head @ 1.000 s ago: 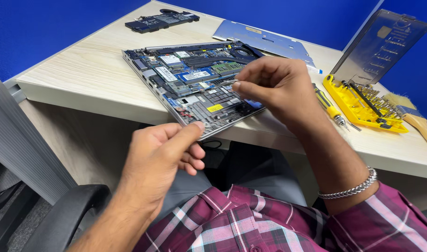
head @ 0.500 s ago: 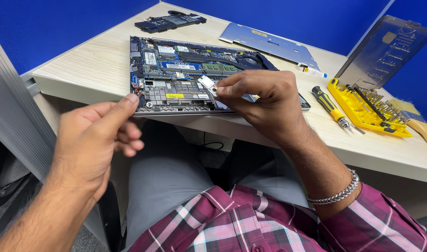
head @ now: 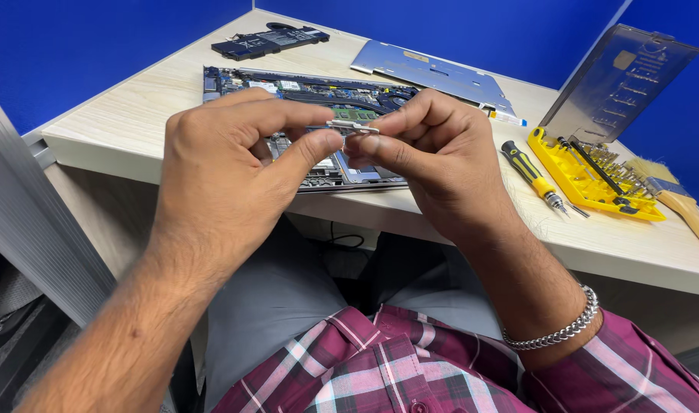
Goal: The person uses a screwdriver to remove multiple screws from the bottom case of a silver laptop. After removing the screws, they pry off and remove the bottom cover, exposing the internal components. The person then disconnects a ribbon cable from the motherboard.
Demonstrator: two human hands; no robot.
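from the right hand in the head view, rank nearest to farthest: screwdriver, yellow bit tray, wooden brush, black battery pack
From the right hand:
1. screwdriver, just to its right on the desk.
2. yellow bit tray, further right, beyond the screwdriver.
3. black battery pack at the far left corner and wooden brush at the right edge: too close to call.

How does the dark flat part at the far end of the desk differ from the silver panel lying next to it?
The black battery pack is dark, narrow and uneven in outline, with a cable at one end; the silver bottom cover is pale, wider and a smooth flat sheet. The battery pack lies left of the opened laptop's far edge, the cover to the right. Both rest flat on the desk, untouched.
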